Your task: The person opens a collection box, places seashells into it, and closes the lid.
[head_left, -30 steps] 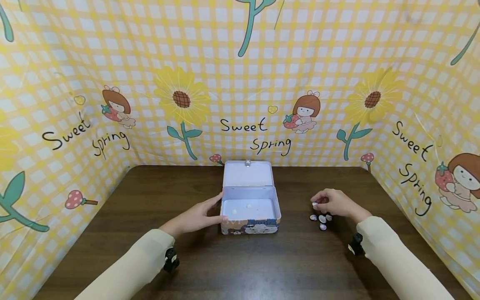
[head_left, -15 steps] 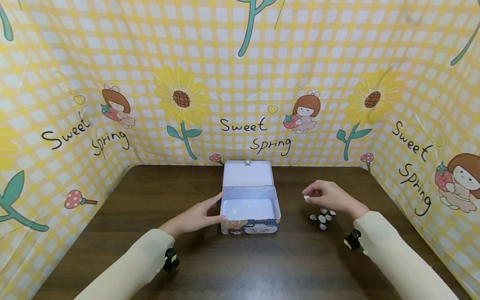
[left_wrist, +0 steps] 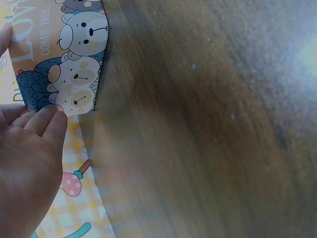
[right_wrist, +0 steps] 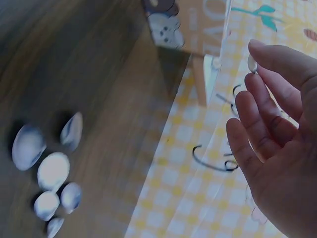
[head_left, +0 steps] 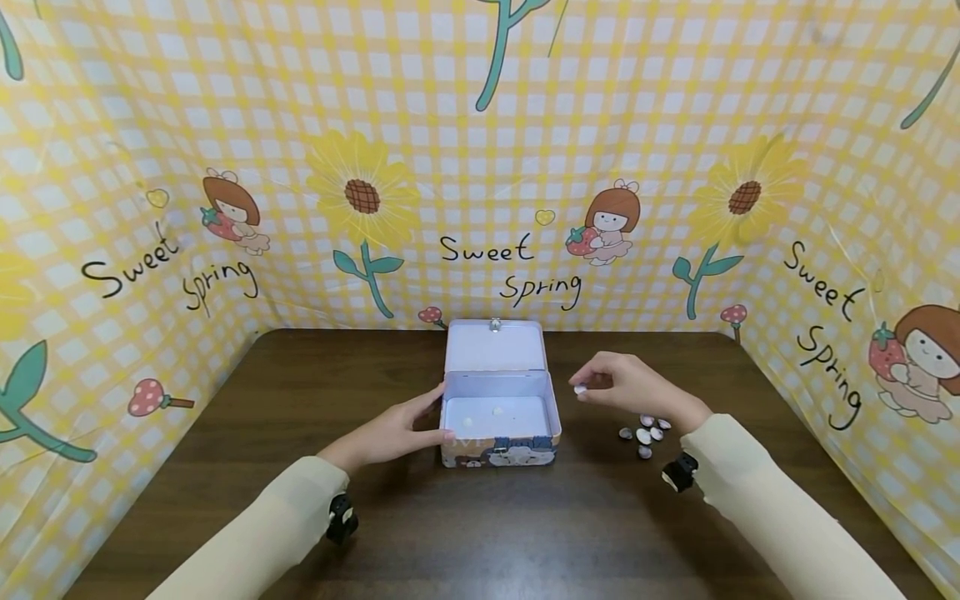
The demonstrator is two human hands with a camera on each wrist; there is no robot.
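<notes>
Small, rounded white-and-purple seashells (head_left: 643, 436) are what I'm watching from my end of the rig, and I'd call the job early days. I count six of them loose in a little cluster on the dark brown wooden counter (head_left: 480, 533), right of the box. Two pale bits, which I read as shells too (head_left: 497, 411), lie on the floor of the rectangular tin box (head_left: 521, 457) with the cartoon bear print and pale lavender inside. Its lid (head_left: 494, 346) stands up at the back.

One more shell (head_left: 581, 389) is in between: my right hand (head_left: 633, 385) has it pinched between thumb and index finger, other fingers loosely bent, up above the counter just beside the box but not touching it. My left hand (head_left: 386, 433) rests on the box's left side, fingers pretty straight, thumb spread at the front corner, seemingly just steadying it.

So if the box is where they all belong (my guess), that's two in, one in hand, six left. Can't tell if more are hidden.
</notes>
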